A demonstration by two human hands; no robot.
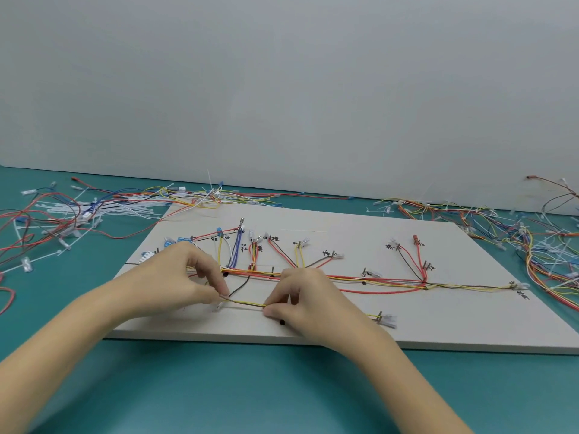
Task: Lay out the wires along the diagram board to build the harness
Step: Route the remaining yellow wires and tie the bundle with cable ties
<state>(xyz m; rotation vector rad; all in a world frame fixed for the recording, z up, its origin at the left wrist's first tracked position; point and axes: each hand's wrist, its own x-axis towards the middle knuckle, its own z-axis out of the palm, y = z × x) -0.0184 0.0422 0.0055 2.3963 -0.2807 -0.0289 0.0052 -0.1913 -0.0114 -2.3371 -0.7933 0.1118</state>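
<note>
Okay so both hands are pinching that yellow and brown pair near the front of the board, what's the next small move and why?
Probably lower the stretched yellow and brown pair onto the board along its front branch. The left hand and right hand hold it taut between them, and its right end already sits at the pin with the clear connector, so only this held stretch looks unseated.

Bright even light, soft faint shadows, no glare, slight overall softness, wide-angle bowing at edges
</note>
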